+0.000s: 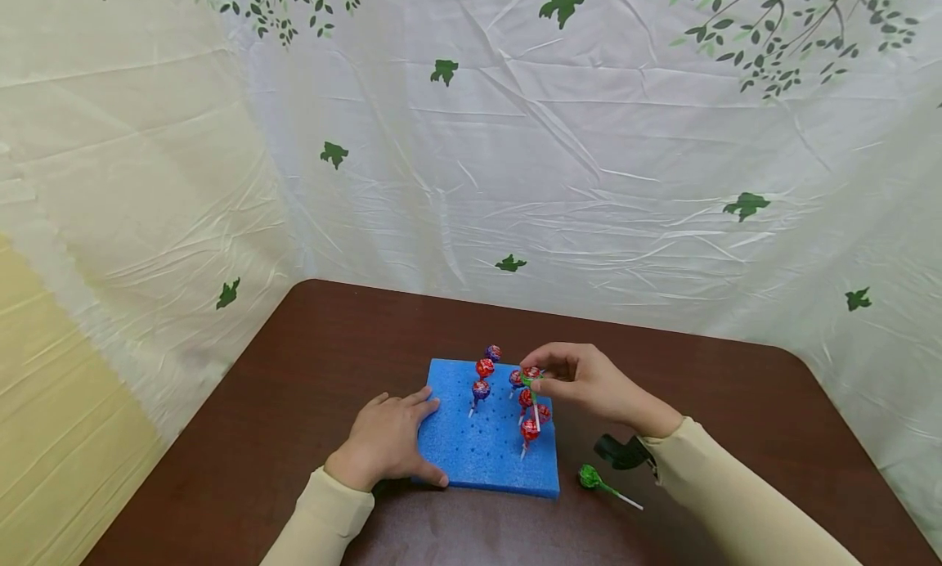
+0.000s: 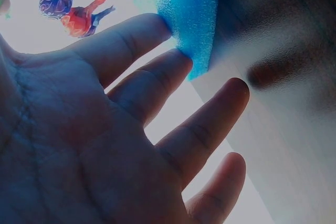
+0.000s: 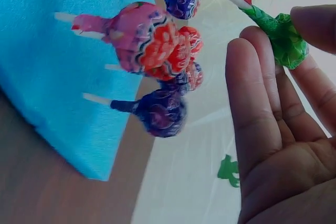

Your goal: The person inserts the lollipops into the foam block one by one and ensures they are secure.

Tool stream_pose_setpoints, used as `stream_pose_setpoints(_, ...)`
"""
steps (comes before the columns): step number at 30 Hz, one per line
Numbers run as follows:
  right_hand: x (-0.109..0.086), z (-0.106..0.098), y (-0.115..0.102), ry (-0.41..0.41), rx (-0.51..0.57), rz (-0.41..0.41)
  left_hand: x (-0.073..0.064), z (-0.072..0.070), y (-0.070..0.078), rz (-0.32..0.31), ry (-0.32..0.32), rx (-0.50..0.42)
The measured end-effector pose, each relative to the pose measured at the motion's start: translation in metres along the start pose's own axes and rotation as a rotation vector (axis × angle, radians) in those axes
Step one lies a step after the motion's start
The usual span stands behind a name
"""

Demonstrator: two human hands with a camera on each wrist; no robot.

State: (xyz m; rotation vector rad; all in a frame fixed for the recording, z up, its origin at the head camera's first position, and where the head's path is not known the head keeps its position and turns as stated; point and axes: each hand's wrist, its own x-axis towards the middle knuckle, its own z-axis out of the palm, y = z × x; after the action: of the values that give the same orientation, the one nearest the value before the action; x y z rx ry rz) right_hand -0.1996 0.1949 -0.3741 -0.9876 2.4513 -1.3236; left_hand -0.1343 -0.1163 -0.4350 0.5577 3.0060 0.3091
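Observation:
My right hand (image 1: 589, 382) pinches a green-wrapped lollipop (image 3: 289, 43) by its head, between thumb and fingertips. Its white stick (image 1: 536, 416) points down over the right part of a blue foam board (image 1: 478, 464). Several lollipops stand in the board by their sticks, among them a red one (image 1: 530, 429), a purple one (image 3: 163, 114) and a pink-and-red one (image 3: 142, 35). With fingers spread, my left hand (image 1: 390, 439) rests at the board's left side, fingertips on its edge and thumb along the near edge.
Another green lollipop (image 1: 589, 477) lies on the dark brown table (image 1: 353, 329), right of the board and below the right wrist. Small holes dot the board's surface. A white curtain with green leaves (image 1: 441, 181) hangs behind the table.

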Motion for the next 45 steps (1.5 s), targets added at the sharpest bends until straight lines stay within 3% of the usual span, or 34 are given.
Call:
stream_pose_setpoints(13,0.009,0.002,-0.012,-0.013,0.08,-0.006,-0.002,0.0,0.0,0.004,0.008,-0.001)
stream_pose_setpoints(45,0.026,0.035,-0.009,-0.071,-0.046,-0.019,0.0,-0.003,0.001,-0.008,-0.004,-0.003)
